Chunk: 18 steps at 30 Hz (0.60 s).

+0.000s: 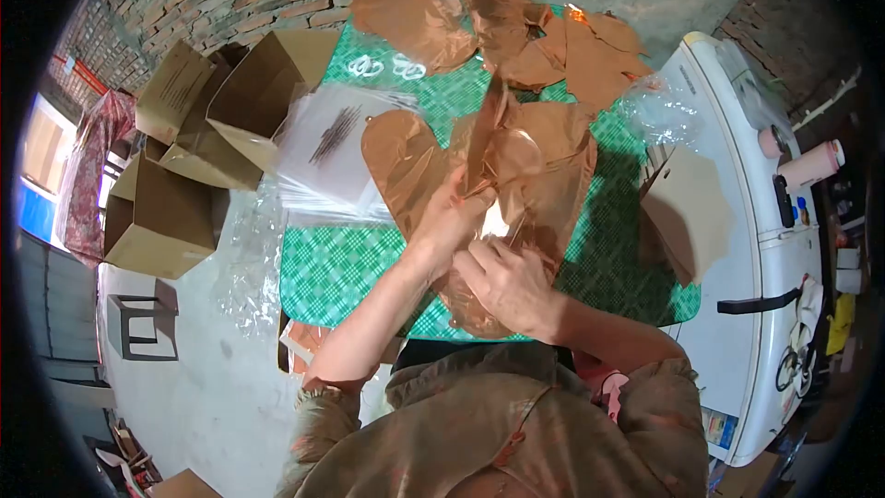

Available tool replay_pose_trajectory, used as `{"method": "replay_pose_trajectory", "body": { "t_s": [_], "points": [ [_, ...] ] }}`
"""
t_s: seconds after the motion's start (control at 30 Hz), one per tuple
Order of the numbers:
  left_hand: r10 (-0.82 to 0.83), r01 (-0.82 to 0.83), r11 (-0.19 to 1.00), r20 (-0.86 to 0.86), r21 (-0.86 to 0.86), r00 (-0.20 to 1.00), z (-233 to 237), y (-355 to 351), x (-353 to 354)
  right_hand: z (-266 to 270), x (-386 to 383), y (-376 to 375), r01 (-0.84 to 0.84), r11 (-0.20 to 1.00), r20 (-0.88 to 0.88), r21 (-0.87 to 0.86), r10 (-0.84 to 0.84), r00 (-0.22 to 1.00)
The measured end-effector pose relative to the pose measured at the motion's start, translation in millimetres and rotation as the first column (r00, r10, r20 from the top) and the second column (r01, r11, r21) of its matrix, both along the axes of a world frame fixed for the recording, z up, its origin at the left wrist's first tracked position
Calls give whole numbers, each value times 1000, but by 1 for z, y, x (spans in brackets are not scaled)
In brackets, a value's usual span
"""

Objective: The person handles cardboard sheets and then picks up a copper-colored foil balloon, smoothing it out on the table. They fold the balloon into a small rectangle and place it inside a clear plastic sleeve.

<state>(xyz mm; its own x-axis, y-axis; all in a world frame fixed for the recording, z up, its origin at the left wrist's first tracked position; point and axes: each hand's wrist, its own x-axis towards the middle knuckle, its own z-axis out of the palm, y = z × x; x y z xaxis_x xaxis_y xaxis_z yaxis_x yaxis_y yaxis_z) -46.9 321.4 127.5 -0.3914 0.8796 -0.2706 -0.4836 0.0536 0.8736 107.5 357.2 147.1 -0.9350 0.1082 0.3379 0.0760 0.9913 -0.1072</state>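
Observation:
A flat copper-coloured foil balloon (406,161) with rounded lobes lies on the green checked tablecloth (341,267) in front of me. My left hand (452,219) is closed on a raised fold of the foil near its middle. Just below and to the right, my right hand (505,284) has its fingers curled against the same foil. Its fingertips are partly hidden. More copper foil balloons (415,23) lie spread along the far edge of the table.
Left of the foil is a stack of clear printed bags (323,148), with white coiled strips (364,65) behind it. Cardboard pieces (687,207) lie at the right, by a white fridge (737,249). Open cardboard boxes (166,212) and a small grey stool (143,327) stand left.

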Motion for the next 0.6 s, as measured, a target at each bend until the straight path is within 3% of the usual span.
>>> {"method": "replay_pose_trajectory", "body": {
  "t_s": [0.1, 0.13, 0.17, 0.23, 0.27, 0.33, 0.37, 0.4, 0.43, 0.47, 0.5, 0.53, 0.57, 0.6],
  "points": [
    [111, -112, 994, -25, -8, 993, 1, -8, -3, 20, 23, -9, -58, 964, 76, -259, 80, 994],
    [86, -85, 995, 11, -57, 996, -9, -12, -14, 17, 37, -10, -23, 916, 211, -401, 117, 971],
    [75, -78, 997, 77, 29, 994, 6, -17, -13, 10, 56, -9, -225, 943, 118, -246, 260, 958],
    [160, -161, 984, -17, -76, 987, 38, -26, -17, 1, 100, -6, -296, 882, 300, -367, 414, 859],
    [123, -126, 990, -43, -63, 991, 41, -32, -23, -1, 122, -6, -89, 798, 513, -596, 464, 722],
    [53, -67, 994, -158, -82, 986, 53, -43, -32, 0, 170, 1, -407, 837, 287, -365, 517, 806],
    [16, -37, 995, -212, -95, 977, 57, -47, -37, 9, 171, 3, -330, 849, 403, -412, 494, 770],
    [-94, 73, 995, -413, -67, 906, 52, -49, -46, 22, 170, 5, -243, 861, 514, -447, 469, 718],
    [-233, 203, 973, -447, -113, 864, 52, -52, -52, 34, 170, 8, -148, 870, 616, -470, 443, 651],
    [-369, 332, 929, -473, -164, 800, 59, -55, -54, 44, 172, 14, -15, 888, 487, -460, 266, 832],
    [-399, 369, 913, -562, -172, 724, 66, -57, -45, 53, 171, 21, 123, 873, 337, -473, 49, 940],
    [-415, 400, 898, -646, -181, 640, 72, -59, -37, 64, 163, 28, 300, 787, 215, -539, -216, 952],
    [-536, 453, 834, -657, -316, 530, 78, -59, -33, 72, 152, 38, 434, 653, 108, -620, -477, 872],
    [-646, 482, 753, -644, -448, 410, 84, -59, -30, 68, 150, 64, 332, 604, -12, -725, -493, 870]
  ]
}}
